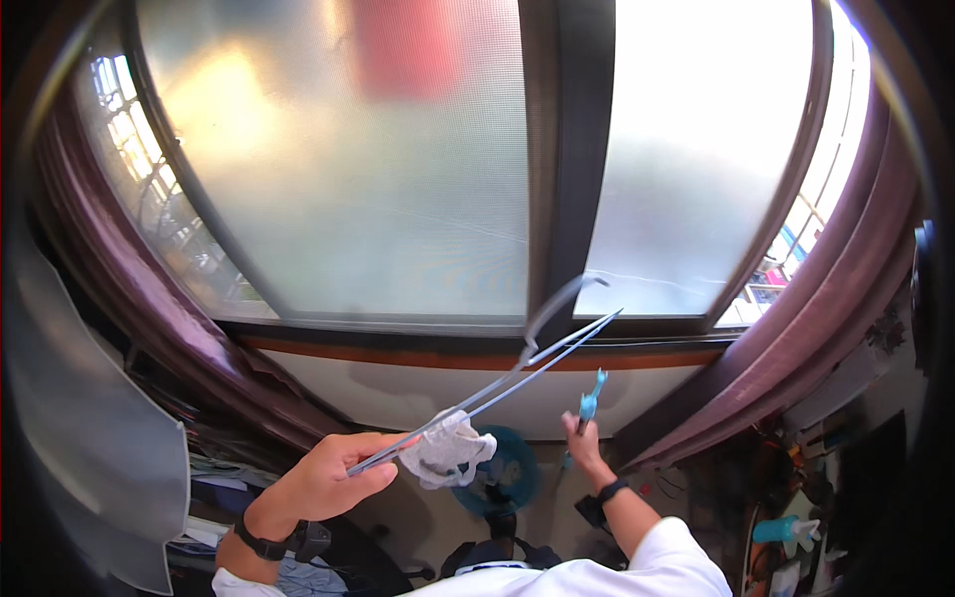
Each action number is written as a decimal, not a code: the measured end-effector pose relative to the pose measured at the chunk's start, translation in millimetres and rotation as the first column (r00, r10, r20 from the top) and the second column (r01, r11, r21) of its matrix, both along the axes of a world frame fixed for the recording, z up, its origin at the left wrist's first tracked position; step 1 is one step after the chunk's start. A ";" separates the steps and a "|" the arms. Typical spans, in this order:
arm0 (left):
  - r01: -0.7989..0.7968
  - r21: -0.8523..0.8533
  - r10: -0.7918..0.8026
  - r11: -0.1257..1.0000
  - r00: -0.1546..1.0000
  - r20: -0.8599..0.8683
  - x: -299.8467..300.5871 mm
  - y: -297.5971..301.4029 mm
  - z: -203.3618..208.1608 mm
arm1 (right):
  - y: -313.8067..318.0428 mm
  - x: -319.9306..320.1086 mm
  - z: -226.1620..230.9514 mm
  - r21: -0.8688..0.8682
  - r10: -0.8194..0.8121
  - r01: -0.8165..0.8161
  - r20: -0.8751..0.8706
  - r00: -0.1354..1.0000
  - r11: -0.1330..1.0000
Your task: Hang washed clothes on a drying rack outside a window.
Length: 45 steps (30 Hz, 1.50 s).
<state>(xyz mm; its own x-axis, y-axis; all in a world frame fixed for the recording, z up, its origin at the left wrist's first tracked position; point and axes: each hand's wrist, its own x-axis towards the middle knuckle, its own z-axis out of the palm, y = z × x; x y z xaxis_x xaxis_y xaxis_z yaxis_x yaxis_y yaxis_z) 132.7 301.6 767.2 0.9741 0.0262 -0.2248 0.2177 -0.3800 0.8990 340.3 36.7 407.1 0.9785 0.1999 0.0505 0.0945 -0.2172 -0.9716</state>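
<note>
Room: indoor corner beneath a wide frosted window (388, 219) in a dark frame (567, 149), with a mauve curtain at left (149, 289) and another curtain at right (816, 318). Your left hand (333, 476): fingers (374, 481) and thumb closed together, pinching the near end of one blue-grey clothes hanger (494, 391), which slants up and away to the right, its hook (550, 308) rising near the window's lower rail. Your right hand (584, 446): fingers wrapped round one teal pole (589, 403) just below its forked tip, the tip near the hanger but apart from it. On the hanger, close beside your left fingers: one small pale-grey cloth (448, 456), hanging below the bars; whether looped or merely draped, you cannot tell from here. Handling, by judgement: hanger light, slim and springy, smooth enough to twist if gripped at one end only, better balanced when taken near the hook; cloth soft, limp and likely to slide along the bars; pole stiff and light, best held on the shaft, clear of the fork. Farther out, below: one blue basin (534, 478) on the floor; at lower right, one teal spray bottle (775, 529).
</note>
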 end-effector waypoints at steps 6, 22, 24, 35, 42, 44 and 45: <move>0.376 -0.073 -0.382 0.924 0.920 -0.090 56.1 -23.4 -15.8 | -19.1 -58.8 131.6 0.055 0.418 -0.417 -0.003 0.908 0.907; 0.570 0.141 -0.569 0.809 0.702 0.427 92.0 -129.9 45.2 | -122.0 -40.0 285.0 0.449 0.148 -0.273 0.294 0.944 0.851; 0.538 0.132 -0.506 0.833 0.641 0.577 97.6 -138.6 49.0 | -132.7 -35.5 309.1 0.499 0.256 -0.406 0.343 0.904 0.766; 0.381 -0.250 -0.013 0.890 0.571 0.821 160.2 -228.9 -82.1 | -169.9 -7.1 427.8 0.580 0.445 -0.598 0.401 0.801 0.554; 0.023 -0.198 0.199 0.980 -0.080 0.977 148.7 -271.7 21.4 | -168.3 -26.7 400.4 0.530 0.327 -0.516 0.412 0.851 0.673; -0.031 -0.006 0.005 0.999 -0.022 1.000 137.6 -266.8 36.1 | -172.4 -28.1 392.5 0.528 0.271 -0.452 0.386 0.882 0.719; -0.101 -0.032 0.027 0.994 -0.048 0.998 134.7 -270.9 41.2 | -173.5 -27.1 390.0 0.485 0.219 -0.394 0.378 0.899 0.781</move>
<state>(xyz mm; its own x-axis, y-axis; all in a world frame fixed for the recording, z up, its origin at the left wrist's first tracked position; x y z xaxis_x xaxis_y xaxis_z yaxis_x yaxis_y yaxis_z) 267.4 30.7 808.5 0.1740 0.0757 0.9818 -0.8655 -0.4638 0.1891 313.2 -136.9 797.1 0.7917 0.3408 0.5070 0.3545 0.4197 -0.8356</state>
